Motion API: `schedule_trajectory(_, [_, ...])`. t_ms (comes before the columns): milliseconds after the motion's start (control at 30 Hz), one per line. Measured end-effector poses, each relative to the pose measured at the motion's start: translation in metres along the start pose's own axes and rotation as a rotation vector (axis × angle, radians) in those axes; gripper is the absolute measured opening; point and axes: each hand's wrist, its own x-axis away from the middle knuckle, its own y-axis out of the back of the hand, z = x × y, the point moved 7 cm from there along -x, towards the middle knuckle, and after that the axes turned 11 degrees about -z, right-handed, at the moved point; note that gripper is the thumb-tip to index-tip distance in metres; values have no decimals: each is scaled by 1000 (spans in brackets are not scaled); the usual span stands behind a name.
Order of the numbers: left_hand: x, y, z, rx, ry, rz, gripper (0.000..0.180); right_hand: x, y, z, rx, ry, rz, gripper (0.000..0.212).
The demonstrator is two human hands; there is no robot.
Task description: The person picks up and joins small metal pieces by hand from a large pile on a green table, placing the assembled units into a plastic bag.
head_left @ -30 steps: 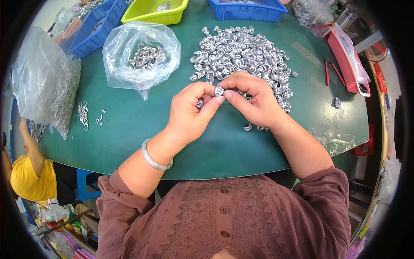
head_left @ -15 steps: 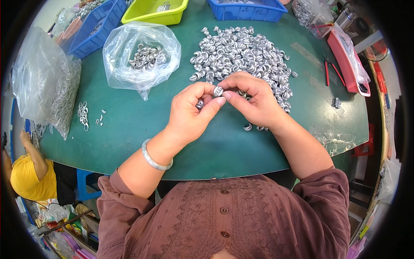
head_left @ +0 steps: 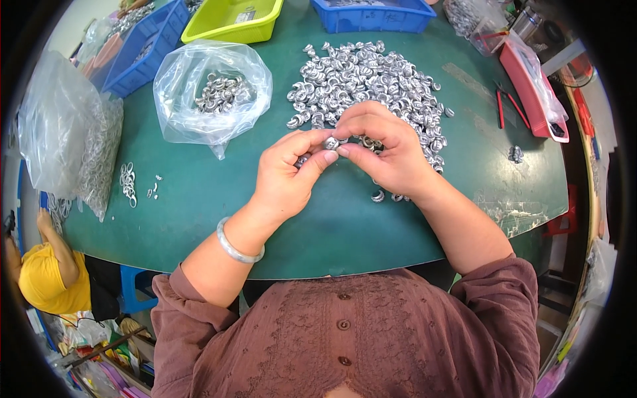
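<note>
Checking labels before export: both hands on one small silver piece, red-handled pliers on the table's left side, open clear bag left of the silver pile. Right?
No: the head view shows the red-handled pliers on the right side of the table. The rest stands: left hand and right hand on one small silver piece, open clear bag left of the silver pile.

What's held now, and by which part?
A small silvery piece, between both hands' fingertips: left hand at its left side, right hand at its right. Another piece sits within the left hand, mostly hidden.
</note>
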Motion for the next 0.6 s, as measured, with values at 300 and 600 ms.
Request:
schedule_trajectory(300, [3,-4,8,141,179,56,25,1,0,-2,1,-35,10,19])
schedule_trajectory(600, [2,-3,20,456,556,45,22,-5,10,-9,62,-90,-14,22])
